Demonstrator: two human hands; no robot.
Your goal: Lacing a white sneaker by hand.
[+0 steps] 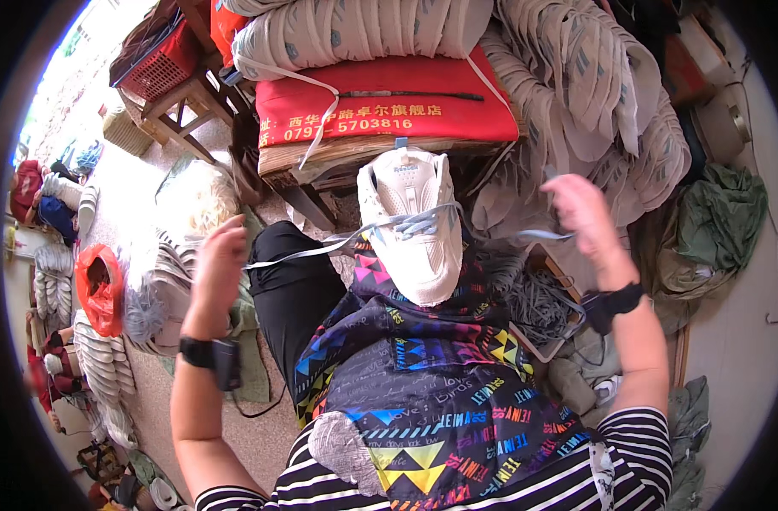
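A white sneaker upper [419,268] rests on my lap against the edge of a wooden stool [300,162], its toe end toward me. A pale blue-grey shoelace [312,251] crosses its lower eyelets and spreads out to both sides. My left hand [219,264], raised beside my left knee, is closed on one length of it. Up on the right, my right hand [586,217] pinches the other length; a small grey tip shows at the fingertips. Between shoe and hands, both lengths hang slightly slack.
A thin dark rod [410,94] lies on the stool's red cover [483,119], behind it a row of nested shoe uppers [355,36]. More uppers [585,94] are heaped at right. A box of loose laces [538,307] sits by my right thigh; a red bag [100,289] is at left.
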